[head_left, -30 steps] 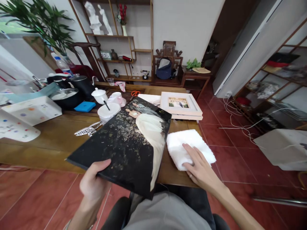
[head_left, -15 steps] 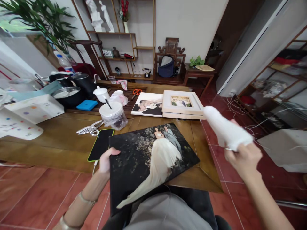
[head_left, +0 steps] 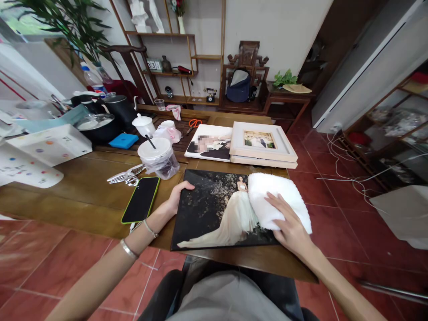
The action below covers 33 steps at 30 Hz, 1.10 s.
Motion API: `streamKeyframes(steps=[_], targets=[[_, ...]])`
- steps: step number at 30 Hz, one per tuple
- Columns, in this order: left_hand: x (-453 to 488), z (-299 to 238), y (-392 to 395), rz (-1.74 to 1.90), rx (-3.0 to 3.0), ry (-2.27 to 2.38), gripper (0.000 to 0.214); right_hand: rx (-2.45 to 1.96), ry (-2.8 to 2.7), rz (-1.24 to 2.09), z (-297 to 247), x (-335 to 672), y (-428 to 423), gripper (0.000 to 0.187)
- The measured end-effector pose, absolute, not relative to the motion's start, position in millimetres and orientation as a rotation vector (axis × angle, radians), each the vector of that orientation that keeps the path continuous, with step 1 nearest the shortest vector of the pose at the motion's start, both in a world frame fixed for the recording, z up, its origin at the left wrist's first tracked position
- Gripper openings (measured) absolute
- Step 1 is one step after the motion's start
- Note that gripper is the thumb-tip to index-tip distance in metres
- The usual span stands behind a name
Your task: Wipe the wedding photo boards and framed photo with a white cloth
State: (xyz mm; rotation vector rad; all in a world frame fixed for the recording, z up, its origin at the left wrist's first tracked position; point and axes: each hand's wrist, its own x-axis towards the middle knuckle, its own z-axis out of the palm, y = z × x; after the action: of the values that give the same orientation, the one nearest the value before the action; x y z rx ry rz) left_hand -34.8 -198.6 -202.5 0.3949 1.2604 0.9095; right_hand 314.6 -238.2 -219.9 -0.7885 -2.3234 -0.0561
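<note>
A dark wedding photo panel (head_left: 207, 214) lies near the table's front edge, showing a figure in a long pale gown. My left hand (head_left: 179, 194) grips its left edge, thumb on the front and the other fingers hidden behind. Over the panel's right part a white cloth (head_left: 270, 196) is spread, covering some of the picture. My right hand (head_left: 289, 223) presses on the cloth with fingers stretched out across it. Left of the panel lies a phone (head_left: 141, 199) with a green case and a cable.
Behind the panel are framed photos (head_left: 287, 149) and a flat photo print (head_left: 209, 154). A lidded cup with a straw (head_left: 155, 151), metal clippers (head_left: 125, 176), a blue box (head_left: 123, 141) and orange-handled scissors (head_left: 195, 123) are on the wooden table (head_left: 83, 196).
My right hand has brought the bunched cloth left from the side and spread it on the panel. The panel has turned straighter and lowered to the table, with my left hand still at its edge.
</note>
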Motion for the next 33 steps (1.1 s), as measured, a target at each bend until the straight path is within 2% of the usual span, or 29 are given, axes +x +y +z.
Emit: streamKeyframes(steps=[4,7,12,19,26,33], targets=[[-31.4,-208.8,-188.1,0.913,0.519,1.234,0.021,-0.863,-2.305,-0.055,-224.5,305.9,-241.1,0.024],[-28.3,-217.3,-185.2,0.97,0.756,1.2,0.042,-0.934,-2.33,-0.109,-224.0,305.6,-239.0,0.025],[-19.7,-227.8,-187.6,1.054,1.215,1.496,0.062,-0.959,-2.337,-0.11,-225.7,311.3,-231.0,0.025],[-2.5,-229.7,-201.6,1.085,1.919,1.858,0.056,-0.993,-2.308,-0.114,-230.2,319.2,-228.5,0.025],[-5.6,-232.5,-201.7,0.971,2.286,1.592,0.042,-0.889,-2.286,-0.065,-232.8,319.9,-224.4,0.026],[-10.6,-234.8,-198.3,0.865,2.309,1.44,0.04,-0.803,-2.334,-0.054,-230.6,321.8,-226.8,0.026]])
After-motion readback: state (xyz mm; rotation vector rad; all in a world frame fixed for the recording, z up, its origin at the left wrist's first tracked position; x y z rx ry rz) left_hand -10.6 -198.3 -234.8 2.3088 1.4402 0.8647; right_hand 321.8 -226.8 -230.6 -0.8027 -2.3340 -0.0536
